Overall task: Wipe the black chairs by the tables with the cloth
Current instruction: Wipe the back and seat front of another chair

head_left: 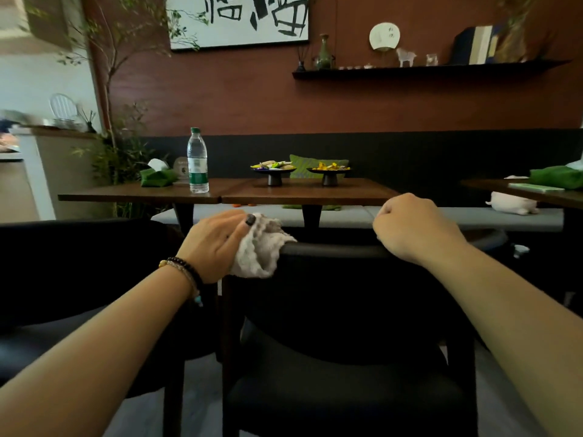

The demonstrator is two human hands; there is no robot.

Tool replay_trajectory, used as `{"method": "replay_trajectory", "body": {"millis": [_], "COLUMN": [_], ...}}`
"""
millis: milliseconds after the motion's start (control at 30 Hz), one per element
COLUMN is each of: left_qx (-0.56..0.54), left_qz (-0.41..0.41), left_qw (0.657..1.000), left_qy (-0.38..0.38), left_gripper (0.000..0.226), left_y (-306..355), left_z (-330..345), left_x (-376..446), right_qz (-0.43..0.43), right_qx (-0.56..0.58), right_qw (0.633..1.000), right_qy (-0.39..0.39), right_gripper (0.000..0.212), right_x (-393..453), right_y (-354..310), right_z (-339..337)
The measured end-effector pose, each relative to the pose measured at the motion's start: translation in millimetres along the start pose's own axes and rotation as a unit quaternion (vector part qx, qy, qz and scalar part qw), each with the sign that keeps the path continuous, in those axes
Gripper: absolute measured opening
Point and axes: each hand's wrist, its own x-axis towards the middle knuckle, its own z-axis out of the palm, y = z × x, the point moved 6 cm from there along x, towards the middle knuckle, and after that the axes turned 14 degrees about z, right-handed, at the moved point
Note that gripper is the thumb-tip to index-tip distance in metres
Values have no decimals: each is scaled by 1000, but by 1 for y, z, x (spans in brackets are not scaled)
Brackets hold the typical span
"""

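Fingers (220, 225) pinch cloth (262, 247) on chair (331, 250); pedestal dishes (273, 171) hold snacks

No text can be read with certainty. The large white framed picture (239, 20) on the brown wall carries bold black brush strokes. The round white fan (385, 36) on the black shelf (441, 70) bears small black characters, too small to read. The label on the clear plastic water bottle (197, 160) is blurred.

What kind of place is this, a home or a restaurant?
Probably a small tea house or cafe, not a home. A long bench runs along the wall behind more than one wooden table, stands of snacks sit ready, and a wall shelf holds small tea cups and ornaments.
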Motion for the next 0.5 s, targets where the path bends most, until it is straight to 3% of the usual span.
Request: {"method": "replay_trajectory", "body": {"millis": [67, 133, 200, 300, 433, 500], "left_qx": [-62, -160, -188, -204, -176, -151], "left_qz": [-117, -246, -329, -318, -208, -166], "left_qw": [990, 945, 909, 918, 961, 973], "left_qy": [56, 145, 174, 120, 45, 45], "left_gripper": [54, 36, 25, 17, 46, 31], "left_y": [-32, -57, -69, -57, -23, -11], "left_z": [6, 12, 17, 17, 9, 4], "left_x": [-11, -27, -39, -32, -24, -24], "right_qz": [-2, -4, -5, -5, 1, 1], "right_qx": [1, 4, 1, -13, -20, -17], "right_qw": [1000, 1000, 1000, 1000, 1000, 1000], "right_qy": [-4, -7, -10, -8, -21, -17], "right_gripper": [18, 19, 20, 20, 17, 16], "right_x": [-2, -3, -4, -1, 5, 5], "right_y": [1, 1, 1, -1, -2, -3], "right_z": [-2, -4, -4, -3, 1, 1]}}
